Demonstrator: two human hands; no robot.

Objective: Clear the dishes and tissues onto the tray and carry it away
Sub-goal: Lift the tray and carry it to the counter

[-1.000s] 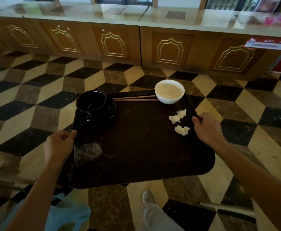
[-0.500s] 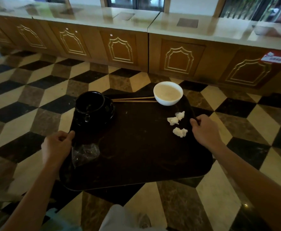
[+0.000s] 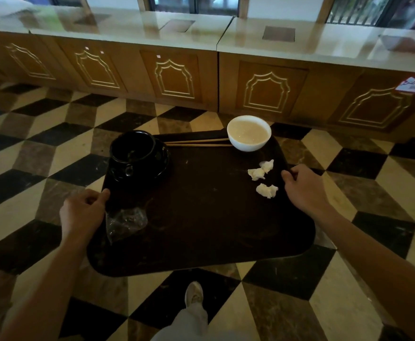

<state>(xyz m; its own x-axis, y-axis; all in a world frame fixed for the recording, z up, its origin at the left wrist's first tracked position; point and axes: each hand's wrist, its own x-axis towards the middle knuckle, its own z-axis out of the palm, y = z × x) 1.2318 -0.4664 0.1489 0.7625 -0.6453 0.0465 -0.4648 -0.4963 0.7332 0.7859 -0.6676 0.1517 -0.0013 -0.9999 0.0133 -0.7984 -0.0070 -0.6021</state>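
Observation:
I hold a dark brown tray (image 3: 201,217) level above the floor. My left hand (image 3: 83,212) grips its left edge and my right hand (image 3: 304,190) grips its right edge. A black pot (image 3: 133,156) on a black plate stands at the tray's far left. A white bowl (image 3: 249,132) with pale liquid sits at the far right corner. A pair of wooden chopsticks (image 3: 199,142) lies between pot and bowl. Three crumpled white tissues (image 3: 263,177) lie near my right hand. A clear plastic wrapper (image 3: 125,221) lies by my left hand.
A long wooden counter (image 3: 216,77) with carved panel doors and a pale glossy top runs across ahead. The floor (image 3: 41,156) is tiled in a black, brown and cream cube pattern. My leg and shoe (image 3: 193,296) show below the tray.
I have walked closer to the counter, which has shifted right and grown in view. The tray and everything on it keep their places; both hands hold the same edges.

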